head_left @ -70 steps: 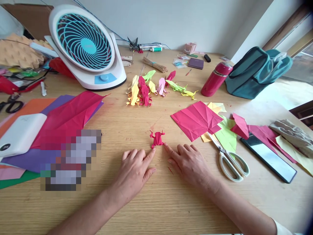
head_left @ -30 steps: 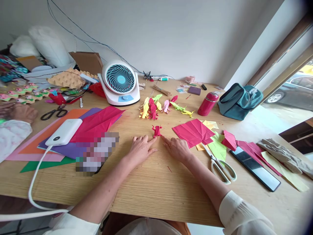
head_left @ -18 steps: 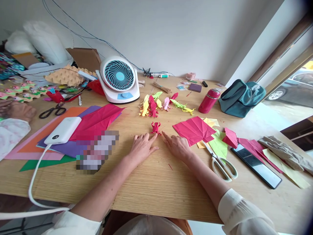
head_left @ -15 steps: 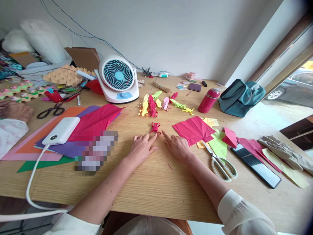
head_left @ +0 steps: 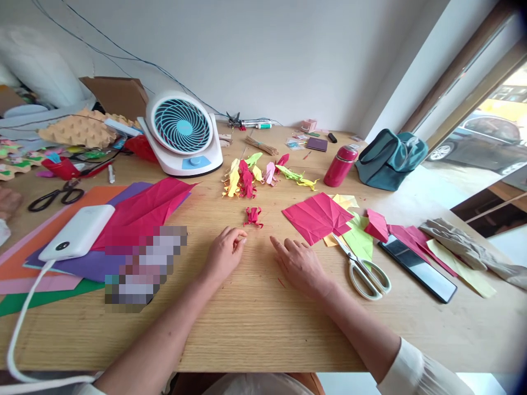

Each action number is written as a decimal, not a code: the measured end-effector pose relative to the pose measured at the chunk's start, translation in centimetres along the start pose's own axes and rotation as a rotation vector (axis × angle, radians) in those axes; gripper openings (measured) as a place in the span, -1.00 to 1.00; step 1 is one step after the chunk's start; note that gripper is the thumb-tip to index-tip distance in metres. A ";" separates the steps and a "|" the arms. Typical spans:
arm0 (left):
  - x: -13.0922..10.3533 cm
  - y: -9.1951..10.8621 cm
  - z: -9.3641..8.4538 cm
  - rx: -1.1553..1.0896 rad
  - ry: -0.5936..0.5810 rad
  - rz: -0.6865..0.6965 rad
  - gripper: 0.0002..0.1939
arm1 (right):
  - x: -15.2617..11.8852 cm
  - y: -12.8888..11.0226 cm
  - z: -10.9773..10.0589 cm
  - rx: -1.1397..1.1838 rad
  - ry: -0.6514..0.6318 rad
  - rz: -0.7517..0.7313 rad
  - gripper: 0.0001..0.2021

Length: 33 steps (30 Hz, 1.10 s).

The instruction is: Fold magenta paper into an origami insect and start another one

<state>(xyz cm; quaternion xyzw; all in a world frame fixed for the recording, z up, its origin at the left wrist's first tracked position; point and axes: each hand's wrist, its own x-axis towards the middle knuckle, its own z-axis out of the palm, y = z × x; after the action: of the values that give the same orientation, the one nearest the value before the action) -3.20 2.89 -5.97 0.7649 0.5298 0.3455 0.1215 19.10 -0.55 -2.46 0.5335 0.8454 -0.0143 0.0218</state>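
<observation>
A small red origami figure with thin legs stands on the wooden table, apart from both hands. My left hand is just below and left of it, its fingers curled in toward the thumb, with nothing visible in them. To the lower right of the figure, my right hand rests over the tabletop with the index finger stretched forward, holding nothing. A thin red paper scrap lies beside that hand. Farther back sits a cluster of folded paper figures in yellow, red, pink and green.
Creased red paper and white-handled scissors lie right, near a phone. A red flask and teal bag stand behind. Left are a fan, a power bank, coloured sheets and black scissors.
My left hand has drawn back from the red figure and curled its fingers. My right hand has moved slightly back from it. The view has shifted a little to the right.
</observation>
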 end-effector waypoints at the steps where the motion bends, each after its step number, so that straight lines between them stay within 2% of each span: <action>1: 0.1 -0.2 0.1 -0.023 0.010 -0.010 -0.88 | -0.3 0.1 -0.1 0.011 0.006 -0.010 -0.51; 4: 0.2 -0.5 0.2 -0.056 0.001 0.003 -0.87 | -1.0 1.3 -0.7 0.024 0.052 0.032 -0.54; 8: -0.1 -0.6 0.1 -0.084 0.005 0.015 -0.87 | -1.6 4.8 -1.1 -0.037 0.120 0.222 -0.54; 12: -0.2 -0.3 0.0 -0.088 -0.005 0.001 -0.87 | -1.9 8.0 -0.4 -0.075 0.113 0.376 -0.48; 18: -0.1 -0.3 0.0 -0.066 -0.022 -0.011 -0.86 | -0.5 8.7 0.0 0.027 0.114 0.257 -0.59; 23: -0.1 -0.4 0.0 -0.047 -0.008 0.014 -0.84 | 0.3 9.2 0.2 0.044 0.163 0.276 -0.63; 26: -0.2 -0.3 0.0 -0.038 0.001 0.009 -0.84 | -0.2 9.5 0.6 0.059 0.178 0.259 -0.58; 30: -0.3 0.0 -0.2 -0.035 -0.011 -0.021 -0.85 | -1.5 9.5 1.0 0.053 0.144 0.170 -0.42; 33: -0.5 0.5 -0.2 -0.036 -0.043 0.009 -0.83 | -1.5 9.2 0.6 0.024 0.117 0.095 -0.43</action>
<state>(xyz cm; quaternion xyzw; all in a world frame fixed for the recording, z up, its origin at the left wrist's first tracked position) -3.06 2.22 -5.67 0.7723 0.5172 0.3391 0.1448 28.06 2.01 -3.00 0.5732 0.8187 0.0077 -0.0335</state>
